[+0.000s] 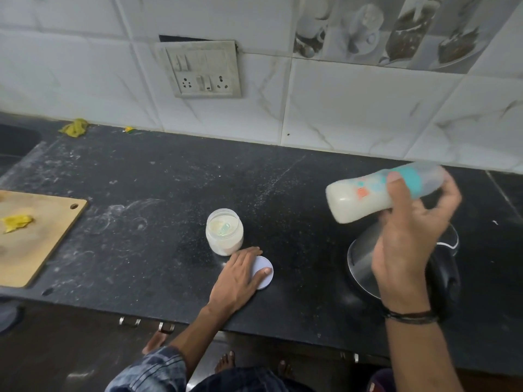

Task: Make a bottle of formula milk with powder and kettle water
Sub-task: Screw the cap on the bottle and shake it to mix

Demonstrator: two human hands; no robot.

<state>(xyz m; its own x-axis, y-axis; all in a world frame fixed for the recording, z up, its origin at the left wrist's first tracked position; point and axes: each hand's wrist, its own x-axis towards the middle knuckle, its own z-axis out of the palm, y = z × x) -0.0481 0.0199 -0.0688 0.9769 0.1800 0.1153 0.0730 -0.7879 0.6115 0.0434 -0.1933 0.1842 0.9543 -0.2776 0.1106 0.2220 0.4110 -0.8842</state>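
Observation:
My right hand (pixel 411 239) grips a baby bottle (pixel 365 198) tilted on its side in the air, its base pointing left; it holds white milk, and its teal collar and clear cap sit by my fingers. Under that hand stands a steel kettle (pixel 363 264) with a black handle. An open jar of white powder (pixel 224 232) with a scoop inside stands at the counter's middle. My left hand (pixel 240 275) rests flat on the jar's white lid (pixel 266 271), which lies on the black counter (pixel 141 222).
A wooden cutting board (pixel 36 236) with a yellow scrap lies at the left. More yellow scraps (pixel 74 127) sit by the tiled wall. A switch and socket plate (pixel 202 69) is on the wall. A dark sink (pixel 17 140) is at far left.

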